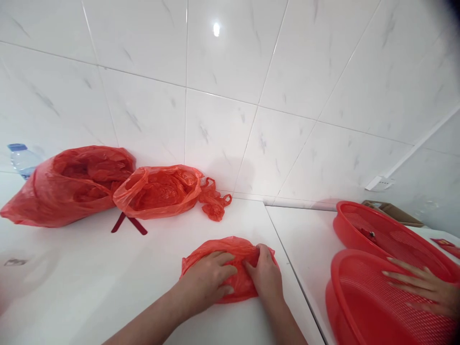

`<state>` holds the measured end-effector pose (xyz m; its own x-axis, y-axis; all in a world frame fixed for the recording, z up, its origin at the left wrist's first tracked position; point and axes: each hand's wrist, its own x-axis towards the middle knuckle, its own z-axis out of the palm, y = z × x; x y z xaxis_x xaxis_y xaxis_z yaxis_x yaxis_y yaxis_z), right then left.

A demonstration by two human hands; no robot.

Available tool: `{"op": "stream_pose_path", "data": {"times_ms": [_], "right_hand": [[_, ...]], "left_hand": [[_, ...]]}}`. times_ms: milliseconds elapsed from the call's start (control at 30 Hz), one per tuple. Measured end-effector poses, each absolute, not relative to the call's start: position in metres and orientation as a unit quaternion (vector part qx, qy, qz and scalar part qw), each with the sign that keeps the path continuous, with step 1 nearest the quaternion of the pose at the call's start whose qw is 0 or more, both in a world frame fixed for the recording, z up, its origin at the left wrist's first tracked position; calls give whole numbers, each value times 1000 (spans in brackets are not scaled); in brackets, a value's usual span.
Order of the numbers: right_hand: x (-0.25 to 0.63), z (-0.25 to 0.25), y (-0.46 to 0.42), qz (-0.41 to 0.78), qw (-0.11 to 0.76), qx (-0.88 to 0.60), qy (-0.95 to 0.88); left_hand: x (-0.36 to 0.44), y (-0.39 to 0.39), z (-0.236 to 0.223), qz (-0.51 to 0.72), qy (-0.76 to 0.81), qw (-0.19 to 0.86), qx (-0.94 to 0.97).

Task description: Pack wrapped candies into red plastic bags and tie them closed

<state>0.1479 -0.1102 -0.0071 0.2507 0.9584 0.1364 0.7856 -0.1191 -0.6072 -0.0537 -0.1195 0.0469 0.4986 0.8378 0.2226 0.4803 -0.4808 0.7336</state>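
Note:
A red plastic bag (239,286) lies spread on the white table, its mouth facing up. My left hand (210,278) rests over the bag's left side, fingers apart and slightly bent; whatever lies under the palm is hidden. At the right side of the same bag, my right hand (266,272) has its thumb inside the mouth and its fingers over the rim, gripping the plastic. Just beyond, a small crumpled red bag (214,202) sits near the wall, beside an open red bag (161,191) and a larger, fuller red bag (72,187).
Two red plastic baskets (341,287) stand on the right-hand table, with another person's hand (427,287) over the nearer one. Behind them is a cardboard box (391,212). A clear bottle (23,160) stands far left. Dark red tape (136,225) marks the table.

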Motion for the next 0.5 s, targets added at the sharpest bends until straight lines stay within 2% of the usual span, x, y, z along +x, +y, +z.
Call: {"op": "stream_pose_path", "data": {"times_ms": [100,200,367,500], "right_hand": [[146,-11,-110,106,282,-732,-610],[148,-15,-111,97,324,-719,-608],[162,-13,-113,61,478,-696,-532],[174,-10,-115,-2,533,-669,-519]], "left_hand": [[-54,-118,33,212,422,248,846],[-62,-117,23,159,430,167,873],[-80,-132,15,310,309,-32,899],[-88,-144,3,397,360,-98,838]]}}
